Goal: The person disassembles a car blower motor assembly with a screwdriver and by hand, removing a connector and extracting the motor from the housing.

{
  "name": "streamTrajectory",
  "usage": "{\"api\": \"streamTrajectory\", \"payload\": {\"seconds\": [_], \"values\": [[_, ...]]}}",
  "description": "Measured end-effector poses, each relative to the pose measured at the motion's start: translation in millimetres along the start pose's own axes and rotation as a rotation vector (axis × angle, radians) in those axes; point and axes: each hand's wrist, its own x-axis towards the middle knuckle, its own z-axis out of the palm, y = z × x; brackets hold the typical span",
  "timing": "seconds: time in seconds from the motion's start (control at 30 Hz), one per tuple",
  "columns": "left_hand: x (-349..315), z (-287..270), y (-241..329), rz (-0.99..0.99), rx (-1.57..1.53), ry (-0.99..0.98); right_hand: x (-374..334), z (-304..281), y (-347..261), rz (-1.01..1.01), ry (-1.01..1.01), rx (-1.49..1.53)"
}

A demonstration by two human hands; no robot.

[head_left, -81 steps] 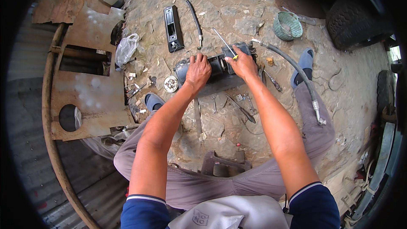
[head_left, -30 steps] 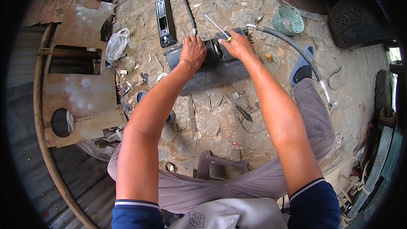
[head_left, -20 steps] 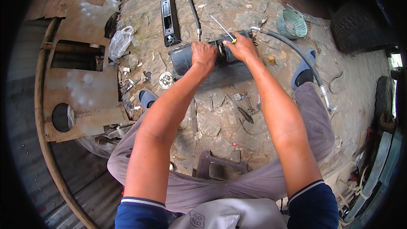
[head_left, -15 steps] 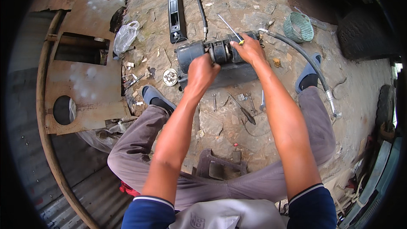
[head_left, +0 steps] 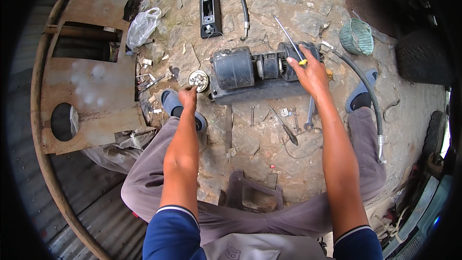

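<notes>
A black double-drum blower unit (head_left: 234, 70) with a motor between its drums lies on the stony ground before me. My right hand (head_left: 312, 73) is closed round a screwdriver (head_left: 302, 61), its yellow handle between thumb and fingers and its shaft pointing up and left, over the unit's right drum. To the left of the unit, my left hand (head_left: 188, 98) reaches to a small round dish (head_left: 191, 75) of metal fasteners. Its fingertips are drawn together at the dish's near edge; whatever they hold is too small to make out.
Nearer me lie wrenches (head_left: 309, 118) and another screwdriver (head_left: 285, 126). Beyond the unit are a long black vent housing (head_left: 210, 9) and a short hose (head_left: 242, 2). A longer hose (head_left: 358, 71) curves down the right, by a green basket (head_left: 356, 36). Rusty sheet metal (head_left: 91, 115) stands left.
My left hand has left the blower unit and moved left and nearer to the dish of fasteners. The right hand stays by the right drum with the screwdriver. The whole view has shifted slightly.
</notes>
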Motion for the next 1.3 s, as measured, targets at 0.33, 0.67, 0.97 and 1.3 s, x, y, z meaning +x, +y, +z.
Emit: {"api": "streamTrajectory", "payload": {"seconds": [0.33, 0.67, 0.97, 1.3], "values": [[32, 33, -8, 0.131, 0.189, -0.006, -4, 6, 6, -0.038, 0.083, 0.041], [-64, -29, 190, 0.478, -0.232, 0.09, 34, -2, 11, -0.005, -0.046, -0.072], [-138, -8, 282, 1.116, 0.803, -0.408, 67, -4, -7, 0.132, -0.23, 0.006], [-110, 10, 272, 1.19, 0.799, -0.363, -116, -48, 20, 0.321, -0.352, 0.73]]}}
